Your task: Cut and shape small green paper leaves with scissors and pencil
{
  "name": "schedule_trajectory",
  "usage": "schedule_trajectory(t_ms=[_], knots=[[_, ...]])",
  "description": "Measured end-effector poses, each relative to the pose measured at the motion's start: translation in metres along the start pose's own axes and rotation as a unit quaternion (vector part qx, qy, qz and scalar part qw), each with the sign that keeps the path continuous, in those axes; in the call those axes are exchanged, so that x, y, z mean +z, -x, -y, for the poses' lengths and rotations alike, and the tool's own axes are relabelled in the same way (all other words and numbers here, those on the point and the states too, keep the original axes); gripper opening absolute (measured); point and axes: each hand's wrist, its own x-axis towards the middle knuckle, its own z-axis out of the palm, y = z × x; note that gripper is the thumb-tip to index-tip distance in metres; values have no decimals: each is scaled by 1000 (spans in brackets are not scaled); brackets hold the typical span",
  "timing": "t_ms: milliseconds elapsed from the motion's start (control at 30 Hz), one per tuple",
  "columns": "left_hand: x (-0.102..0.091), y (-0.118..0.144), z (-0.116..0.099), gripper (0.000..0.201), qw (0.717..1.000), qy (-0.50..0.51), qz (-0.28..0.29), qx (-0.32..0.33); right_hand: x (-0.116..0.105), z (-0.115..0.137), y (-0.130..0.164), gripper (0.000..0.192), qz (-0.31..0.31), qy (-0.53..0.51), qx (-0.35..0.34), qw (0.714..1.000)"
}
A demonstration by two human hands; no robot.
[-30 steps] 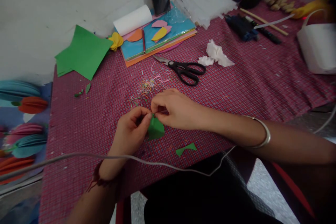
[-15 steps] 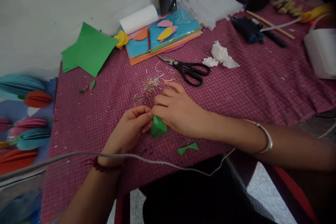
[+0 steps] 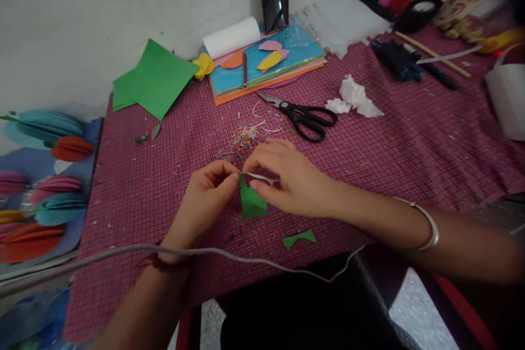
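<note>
Both hands meet over the middle of the desk [image 3: 369, 164] with its red checked cloth. The left hand [image 3: 207, 197] pinches the top corner of a small green paper piece [image 3: 252, 203], fingers closed on it. The right hand [image 3: 289, 180] has its grip clamped on a thin pale strip [image 3: 260, 176] running from that same corner. Black scissors [image 3: 305, 116] lie just beyond, near a scatter of coloured paper trimmings [image 3: 246, 134]. A green offcut [image 3: 299, 238] sits near the desk's front edge.
</note>
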Motion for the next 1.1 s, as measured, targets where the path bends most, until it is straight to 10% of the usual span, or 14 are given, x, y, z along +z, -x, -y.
schedule_trajectory(t_ms=[233,500,1100], knots=[[7,9,-4,10,985,-156,-1,67,7,-10,-2,7,52,-158,141,976],[7,4,-1,19,991,72,82,-81,8,-10,-3,7,28,-145,118,982],[6,1,9,13,955,224,134,-143,-1,-4,0,20,15,220,-149,964]])
